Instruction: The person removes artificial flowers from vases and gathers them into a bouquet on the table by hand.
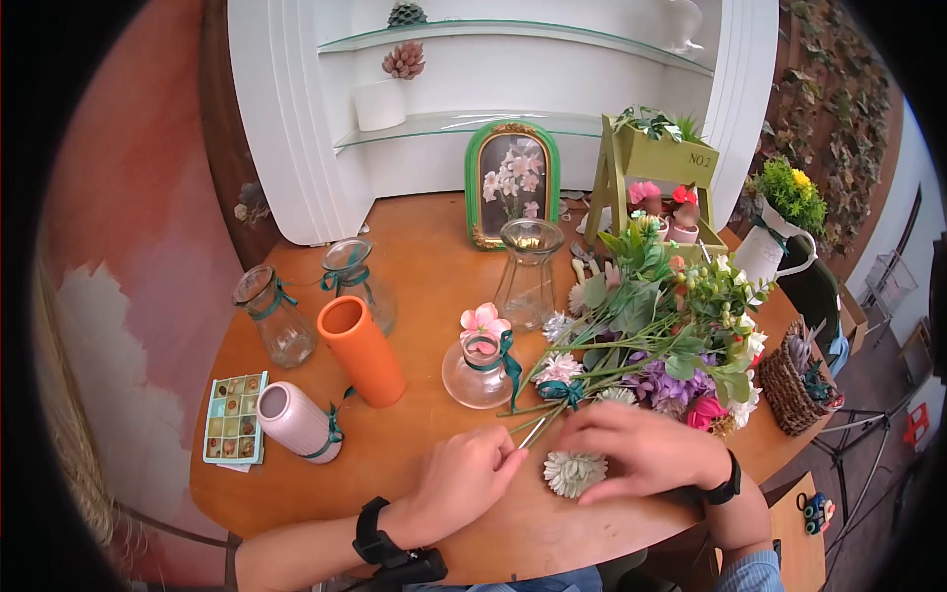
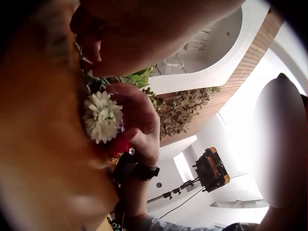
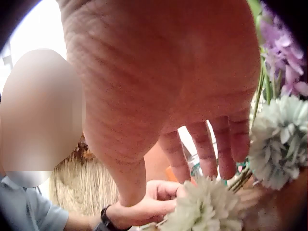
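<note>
My left hand [image 1: 462,481] is low over the front of the table, thumb and fingers curled together. A thin pale stem-like piece [image 1: 534,431] runs out from its fingertips; I cannot tell what it belongs to. Beside those fingertips is a white flower head [image 1: 575,475], with many narrow petals. My right hand [image 1: 641,449] arches over this flower, its fingers extended and apart, the palm facing down. In the right wrist view the flower [image 3: 202,208] shows below the palm. A bundle of artificial flowers [image 1: 681,370] lies beyond, its stems crossed by a dark green ribbon [image 1: 560,392].
A round glass vase [image 1: 478,380] and a taller glass vase [image 1: 528,286] stand behind the hands. At left are an orange vase [image 1: 362,352], a pink vase [image 1: 299,424], two more glass vases and a compartment tray [image 1: 235,392]. A wicker basket [image 1: 786,390] sits at the right edge.
</note>
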A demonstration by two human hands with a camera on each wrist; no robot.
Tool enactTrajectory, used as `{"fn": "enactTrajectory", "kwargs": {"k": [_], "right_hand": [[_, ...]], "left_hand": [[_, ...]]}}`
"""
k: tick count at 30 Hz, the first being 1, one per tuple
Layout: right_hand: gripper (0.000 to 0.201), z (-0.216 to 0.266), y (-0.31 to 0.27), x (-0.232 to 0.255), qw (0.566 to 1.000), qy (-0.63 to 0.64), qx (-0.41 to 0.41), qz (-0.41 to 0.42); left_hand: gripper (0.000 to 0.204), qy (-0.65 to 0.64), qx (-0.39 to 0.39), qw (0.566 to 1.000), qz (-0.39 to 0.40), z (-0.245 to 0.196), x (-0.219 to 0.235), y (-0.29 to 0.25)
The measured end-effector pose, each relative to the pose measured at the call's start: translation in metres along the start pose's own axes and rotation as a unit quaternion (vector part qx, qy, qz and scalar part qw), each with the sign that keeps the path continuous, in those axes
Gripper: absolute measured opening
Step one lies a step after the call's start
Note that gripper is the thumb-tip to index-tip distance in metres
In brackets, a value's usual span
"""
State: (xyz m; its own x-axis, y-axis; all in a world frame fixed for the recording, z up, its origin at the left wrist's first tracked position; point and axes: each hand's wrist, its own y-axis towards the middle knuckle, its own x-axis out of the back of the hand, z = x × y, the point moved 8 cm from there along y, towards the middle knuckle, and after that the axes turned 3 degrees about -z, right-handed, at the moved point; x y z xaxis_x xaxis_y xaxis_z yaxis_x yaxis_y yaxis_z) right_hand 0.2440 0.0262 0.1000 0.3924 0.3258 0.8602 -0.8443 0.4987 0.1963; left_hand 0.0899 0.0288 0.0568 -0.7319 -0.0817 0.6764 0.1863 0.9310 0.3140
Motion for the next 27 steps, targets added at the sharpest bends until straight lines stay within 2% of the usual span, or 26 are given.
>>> {"fn": "enactTrajectory", "kwargs": {"k": [2, 5, 6, 9, 11, 12, 14, 17, 18, 20, 25, 27], "right_hand": [[0.051, -0.005, -0.003, -0.022, 0.997, -0.022, -0.017, 0.072], [0.048, -0.019, -0.008, -0.027, 0.994, -0.055, -0.034, 0.091], [0.047, -0.025, -0.009, -0.026, 0.991, -0.059, -0.065, 0.100], [0.043, -0.032, -0.009, -0.012, 0.994, -0.080, -0.069, 0.018], [0.043, -0.040, -0.007, -0.009, 0.995, -0.056, -0.086, 0.006], [0.043, -0.043, -0.007, -0.008, 0.994, -0.034, -0.103, -0.005], [0.044, -0.044, -0.004, -0.004, 0.994, -0.024, -0.106, -0.025], [0.048, -0.046, -0.003, 0.002, 0.992, -0.038, -0.102, -0.065], [0.049, -0.045, -0.002, 0.002, 0.992, -0.039, -0.097, -0.068], [0.049, -0.044, -0.001, 0.002, 0.992, -0.036, -0.086, -0.089], [0.042, -0.051, 0.001, 0.004, 0.984, 0.023, -0.107, -0.142], [0.040, -0.055, 0.001, 0.002, 0.982, 0.036, -0.106, -0.154]], "left_hand": [[0.020, -0.007, 0.012, 0.999, 0.050, 0.009, -0.016, -0.002], [0.020, 0.009, 0.012, 0.998, 0.056, 0.011, -0.018, -0.002], [0.020, 0.008, 0.016, 0.998, 0.060, 0.011, -0.018, -0.001], [0.019, 0.003, 0.025, 0.997, 0.074, 0.014, -0.019, -0.001], [0.016, -0.017, 0.007, 1.000, 0.011, 0.016, -0.012, 0.001], [0.016, -0.017, 0.009, 1.000, 0.018, 0.018, -0.015, 0.000], [0.015, -0.090, 0.005, 0.995, -0.034, 0.019, -0.008, 0.001], [0.013, -0.129, 0.019, 0.990, -0.061, 0.020, -0.003, -0.002], [0.013, -0.131, 0.013, 0.990, -0.051, 0.022, -0.005, -0.002], [0.010, -0.199, 0.088, 0.975, -0.042, 0.044, -0.013, -0.006], [0.019, -0.172, 0.056, 0.983, -0.015, 0.038, -0.014, -0.002], [0.024, -0.141, 0.044, 0.988, -0.038, 0.033, -0.008, -0.002]]}}
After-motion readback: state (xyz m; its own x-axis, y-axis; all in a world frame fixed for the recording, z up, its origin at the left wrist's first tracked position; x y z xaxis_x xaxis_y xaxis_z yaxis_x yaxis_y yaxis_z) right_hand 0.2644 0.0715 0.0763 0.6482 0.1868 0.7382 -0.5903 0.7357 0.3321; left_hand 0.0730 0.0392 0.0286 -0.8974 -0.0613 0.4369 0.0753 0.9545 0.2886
